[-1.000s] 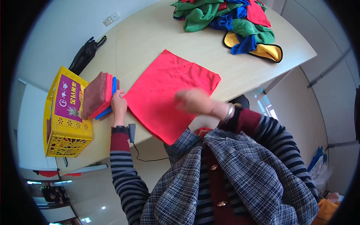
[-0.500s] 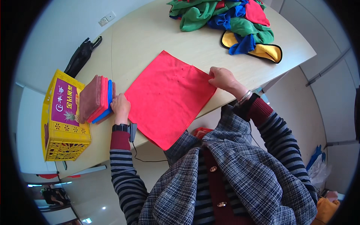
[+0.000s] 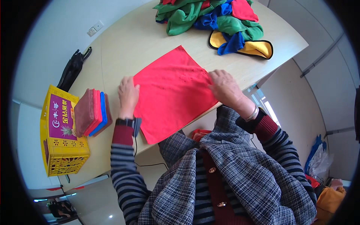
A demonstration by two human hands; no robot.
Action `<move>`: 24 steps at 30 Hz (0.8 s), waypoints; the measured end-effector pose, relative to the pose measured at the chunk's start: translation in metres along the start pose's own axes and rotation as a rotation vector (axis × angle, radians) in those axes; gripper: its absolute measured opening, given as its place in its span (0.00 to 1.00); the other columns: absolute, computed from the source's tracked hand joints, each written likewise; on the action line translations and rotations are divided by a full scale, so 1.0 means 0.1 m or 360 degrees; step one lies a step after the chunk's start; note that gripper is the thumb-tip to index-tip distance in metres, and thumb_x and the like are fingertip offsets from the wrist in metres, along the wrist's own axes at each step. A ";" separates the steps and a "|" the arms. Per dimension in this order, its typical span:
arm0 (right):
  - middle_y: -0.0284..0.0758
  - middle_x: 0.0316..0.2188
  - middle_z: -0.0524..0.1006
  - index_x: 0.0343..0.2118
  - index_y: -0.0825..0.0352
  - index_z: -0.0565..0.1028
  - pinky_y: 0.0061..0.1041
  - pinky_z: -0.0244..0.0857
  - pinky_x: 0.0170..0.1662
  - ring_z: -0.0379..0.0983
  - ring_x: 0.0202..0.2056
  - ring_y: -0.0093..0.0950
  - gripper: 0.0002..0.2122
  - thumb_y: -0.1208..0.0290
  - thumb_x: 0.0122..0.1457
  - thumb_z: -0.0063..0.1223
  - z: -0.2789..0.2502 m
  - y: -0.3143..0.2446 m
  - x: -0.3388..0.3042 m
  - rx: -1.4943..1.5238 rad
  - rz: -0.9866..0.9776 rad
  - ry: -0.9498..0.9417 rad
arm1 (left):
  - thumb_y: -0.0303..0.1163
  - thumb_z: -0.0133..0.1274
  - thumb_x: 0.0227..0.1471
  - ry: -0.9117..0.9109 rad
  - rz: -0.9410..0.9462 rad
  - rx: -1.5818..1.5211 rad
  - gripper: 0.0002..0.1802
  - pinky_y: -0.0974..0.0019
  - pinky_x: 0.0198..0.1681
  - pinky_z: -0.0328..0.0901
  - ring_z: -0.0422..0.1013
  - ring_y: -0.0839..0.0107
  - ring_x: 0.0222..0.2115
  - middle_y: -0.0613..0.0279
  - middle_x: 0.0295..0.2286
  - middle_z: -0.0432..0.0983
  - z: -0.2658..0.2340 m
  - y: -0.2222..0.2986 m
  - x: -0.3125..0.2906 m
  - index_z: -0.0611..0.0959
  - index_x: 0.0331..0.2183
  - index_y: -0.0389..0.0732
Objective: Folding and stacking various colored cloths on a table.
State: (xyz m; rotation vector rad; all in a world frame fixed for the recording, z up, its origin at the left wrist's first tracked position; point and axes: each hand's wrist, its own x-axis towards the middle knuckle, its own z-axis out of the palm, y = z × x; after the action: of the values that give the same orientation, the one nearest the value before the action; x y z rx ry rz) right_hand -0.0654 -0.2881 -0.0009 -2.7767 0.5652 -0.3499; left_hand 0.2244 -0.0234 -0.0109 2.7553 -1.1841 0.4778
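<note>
A square red cloth (image 3: pixel 168 97) is spread over the table's near edge, its lowest corner hanging toward my lap. Small dark specks and wrinkles show near its upper right. My left hand (image 3: pixel 128 95) is closed at the cloth's left corner, thumb on the edge and fingers curled. At the right corner, my right hand (image 3: pixel 227 89) grips the edge, slightly smeared by motion, with its fingertips partly hidden. Just left of my left hand stands a row of folded cloths, brown (image 3: pixel 84 110), red (image 3: pixel 96 114) and blue (image 3: pixel 104 112).
A yellow plastic crate (image 3: pixel 69 155) with a purple label stands at the table's left edge. Behind it lies a black folded umbrella-like item (image 3: pixel 71 69). A heap of green, blue and red cloths (image 3: pixel 225 22) lies at the back right, with a yellow black-edged cloth (image 3: pixel 257 48).
The red cloth has turned slightly and its lower corner has shifted up and left. My left hand has moved up, away from the folded cloths. The whole view has shifted a little.
</note>
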 end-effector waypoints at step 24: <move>0.45 0.69 0.56 0.68 0.64 0.58 0.40 0.47 0.71 0.51 0.69 0.44 0.31 0.51 0.68 0.43 0.38 -0.33 1.00 0.0072 -0.0707 -0.0547 | 0.43 0.46 0.65 -0.0253 0.0102 -0.0324 0.31 0.52 0.67 0.50 0.55 0.45 0.64 0.39 0.62 0.59 -0.42 0.31 -0.86 0.66 0.63 0.35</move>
State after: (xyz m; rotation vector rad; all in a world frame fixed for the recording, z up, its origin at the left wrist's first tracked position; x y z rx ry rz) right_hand 0.0466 -0.2912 -0.0080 -2.8056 -0.1416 0.0314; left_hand 0.1363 0.0233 -0.0003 2.6269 -1.2796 0.1352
